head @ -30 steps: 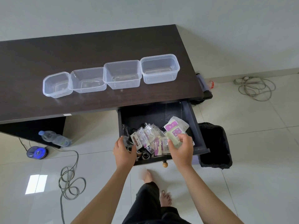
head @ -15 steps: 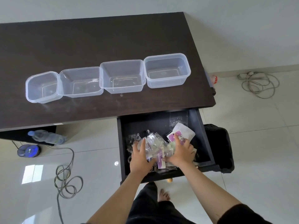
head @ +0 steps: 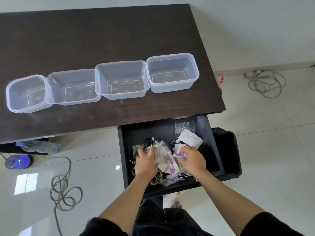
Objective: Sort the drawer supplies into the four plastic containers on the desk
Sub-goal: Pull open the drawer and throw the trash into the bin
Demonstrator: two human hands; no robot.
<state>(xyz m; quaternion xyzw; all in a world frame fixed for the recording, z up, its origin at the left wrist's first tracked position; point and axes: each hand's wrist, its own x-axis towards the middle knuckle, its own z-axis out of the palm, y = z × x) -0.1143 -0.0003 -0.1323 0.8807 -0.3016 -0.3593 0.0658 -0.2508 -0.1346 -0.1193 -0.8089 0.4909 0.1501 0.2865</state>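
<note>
Several clear plastic containers stand in a row on the dark desk (head: 105,36): a small one (head: 27,94) at the left, then a wider one (head: 73,86), another (head: 121,80), and the rightmost (head: 172,72). All look empty. Below the desk's front right, the dark drawer (head: 211,150) is pulled out. It holds a pile of small plastic packets (head: 167,160), some purple and white, with scissors partly under them. My left hand (head: 146,161) and my right hand (head: 191,159) both press into the pile, fingers curled around packets.
A black bin (head: 226,154) stands right of the drawer. On the tiled floor lie a coiled cable (head: 64,193), a water bottle (head: 39,147) and a blue disc (head: 17,161) at the left, and a power strip with cord (head: 265,82) at the far right.
Both hands have pushed deeper into the drawer's pile and gathered packets between them. The view has tilted, so the desk and containers sit larger and lower.
</note>
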